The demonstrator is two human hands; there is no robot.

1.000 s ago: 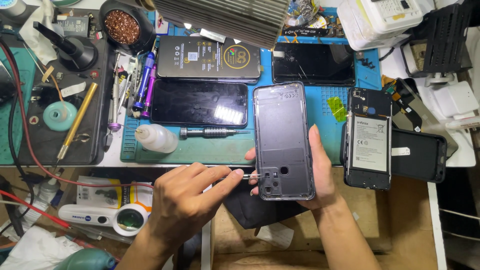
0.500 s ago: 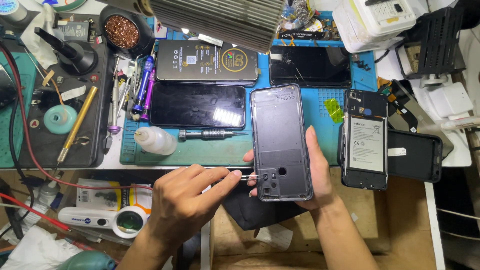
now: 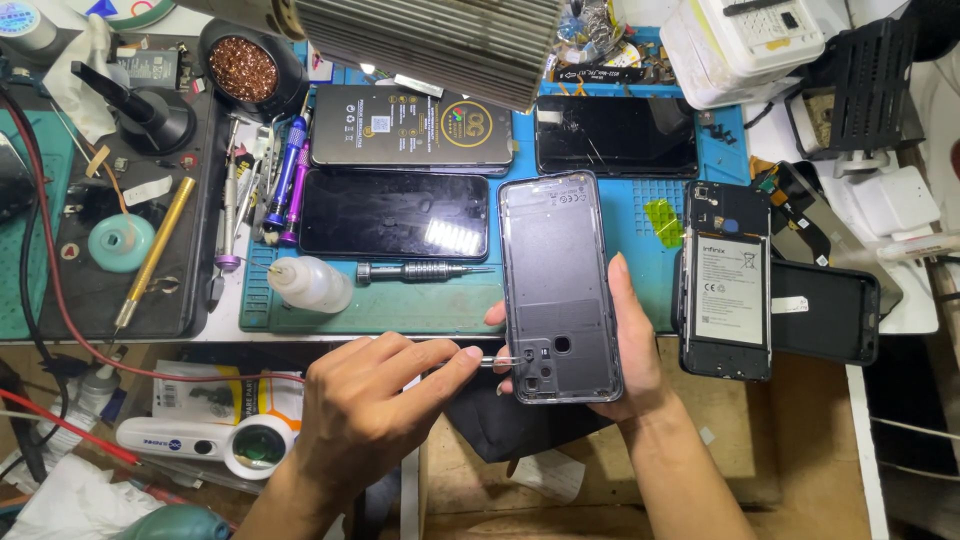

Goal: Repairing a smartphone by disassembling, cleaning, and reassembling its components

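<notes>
we see the blue work mat (image 3: 620, 290) at 12 o'clock. our right hand (image 3: 630, 350) cradles the grey phone back cover (image 3: 556, 285) upright, fingers wrapped around its edges. our left hand (image 3: 375, 410), at 9 o'clock of it, pinches thin tweezers (image 3: 497, 361) at the camera cutout. we judge the step is picking there; next needs a steady tip.

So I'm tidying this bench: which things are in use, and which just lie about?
In use:
left hand
thin metal tool
right hand
grey phone back cover

Lying about:
opened phone
screwdriver
white squeeze bottle
dark phone
</notes>
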